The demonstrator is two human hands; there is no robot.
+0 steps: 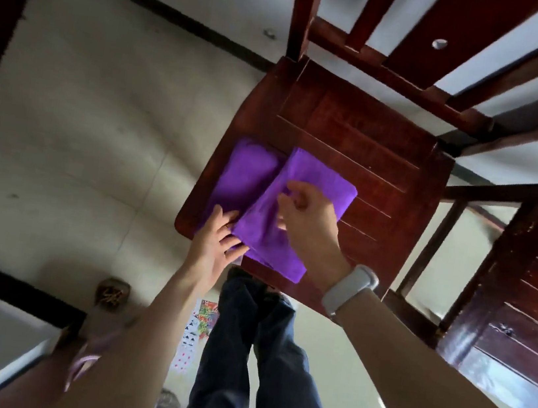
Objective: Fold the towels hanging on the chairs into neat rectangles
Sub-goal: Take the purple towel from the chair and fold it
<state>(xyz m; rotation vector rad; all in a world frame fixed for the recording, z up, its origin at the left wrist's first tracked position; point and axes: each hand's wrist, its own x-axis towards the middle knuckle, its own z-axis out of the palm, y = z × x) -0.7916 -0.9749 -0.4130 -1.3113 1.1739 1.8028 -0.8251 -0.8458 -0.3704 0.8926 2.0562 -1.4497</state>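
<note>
Purple towel (pixel 281 205) on chair seat (pixel 355 146): soft, light, limp; grip edges. Right hand (pixel 308 209) pinches a fold; left hand (pixel 217 241) pressed flat, released.

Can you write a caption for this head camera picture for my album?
Two hands, left hand and right hand, fold a purple towel on a wooden chair.

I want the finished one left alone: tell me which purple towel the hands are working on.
The right-hand purple towel, under the right hand with the left hand at its corner. The other purple towel lies untouched.
</note>
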